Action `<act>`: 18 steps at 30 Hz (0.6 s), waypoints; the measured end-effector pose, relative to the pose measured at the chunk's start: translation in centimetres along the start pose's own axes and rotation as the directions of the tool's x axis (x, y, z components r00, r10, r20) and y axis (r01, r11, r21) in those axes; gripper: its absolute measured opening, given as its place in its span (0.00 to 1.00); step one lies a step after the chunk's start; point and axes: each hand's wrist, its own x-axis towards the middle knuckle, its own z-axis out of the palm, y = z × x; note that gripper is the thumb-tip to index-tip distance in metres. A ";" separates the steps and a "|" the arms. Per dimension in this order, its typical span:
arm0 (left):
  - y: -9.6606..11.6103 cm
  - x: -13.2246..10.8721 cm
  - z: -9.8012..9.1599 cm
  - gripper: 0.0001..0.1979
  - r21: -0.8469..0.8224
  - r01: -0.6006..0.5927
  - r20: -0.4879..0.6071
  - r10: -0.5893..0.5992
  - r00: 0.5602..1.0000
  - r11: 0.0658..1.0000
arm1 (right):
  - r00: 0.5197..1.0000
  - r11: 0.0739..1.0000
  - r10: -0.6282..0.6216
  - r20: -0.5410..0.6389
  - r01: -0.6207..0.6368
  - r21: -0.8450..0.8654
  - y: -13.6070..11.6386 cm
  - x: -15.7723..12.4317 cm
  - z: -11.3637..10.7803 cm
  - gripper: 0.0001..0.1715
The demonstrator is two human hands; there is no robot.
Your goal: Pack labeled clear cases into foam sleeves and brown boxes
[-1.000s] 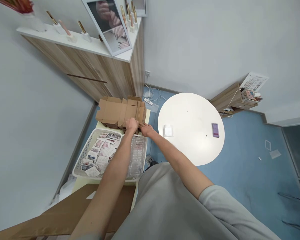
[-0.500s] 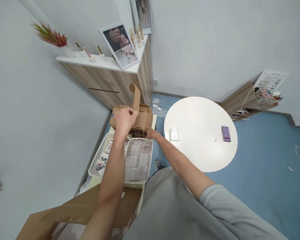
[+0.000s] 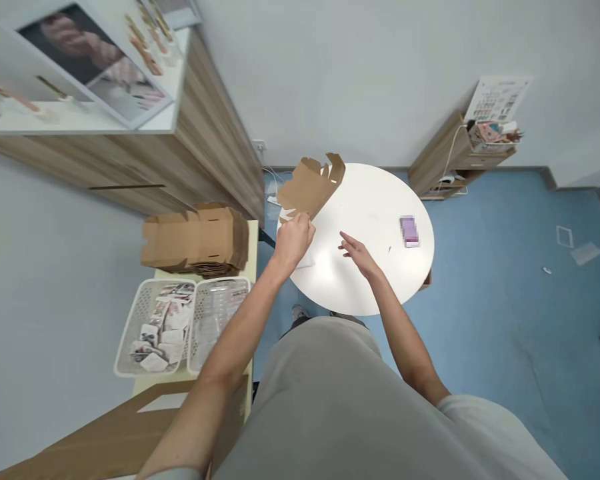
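Note:
My left hand [image 3: 295, 239] is closed on the near end of an unfolded cardboard box [image 3: 307, 189], which it holds up over the left side of the round white table [image 3: 370, 200]. The box's flaps and slots stick out at the far end. Over the table's middle, my right hand [image 3: 359, 255] has its fingers stretched out and holds nothing. Partly behind my left hand, a small whitish item [image 3: 306, 260] lies on the table. At the left, a stack of flattened cardboard boxes [image 3: 193, 240] rests behind two white baskets.
One basket [image 3: 130, 327] holds small packets, the other [image 3: 195, 340] clear plastic cases. A large open carton [image 3: 105, 427] is at the lower left. A wooden cabinet [image 3: 220, 120] stands at the back left. A blurred purple item [image 3: 409, 231] lies on the table's right.
My left hand has lifted a box off the stack and carried it right, over the table. My right hand has left the stack and moved right. The view has turned right.

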 end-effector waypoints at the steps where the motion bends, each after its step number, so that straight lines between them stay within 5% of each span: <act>1: 1.5 0.8 2.2 0.21 0.017 -0.028 0.048 0.028 0.998 0.999 | 0.999 0.999 0.028 -0.045 -0.027 0.019 1.0 -1.0 -2.1 0.39; 5: 5.8 2.2 10.9 0.23 0.051 -0.149 0.237 0.133 0.962 0.988 | 0.974 0.988 0.153 -0.167 -0.146 0.050 5.3 -4.5 -8.1 0.38; 10: 7.4 -0.7 19.9 0.27 -0.010 -0.309 0.423 0.284 0.861 0.951 | 0.936 0.965 0.264 -0.233 -0.255 0.068 9.9 -7.1 -12.2 0.39; 13: 7.3 -3.6 23.8 0.29 -0.023 -0.279 0.501 0.253 0.828 0.960 | 0.933 0.961 0.277 -0.231 -0.267 0.072 11.6 -6.8 -13.4 0.40; 18: 6.6 -6.8 27.7 0.28 -0.091 -0.150 0.503 0.176 0.846 0.984 | 0.966 0.965 0.213 -0.144 -0.231 -0.123 12.8 -2.0 -12.5 0.40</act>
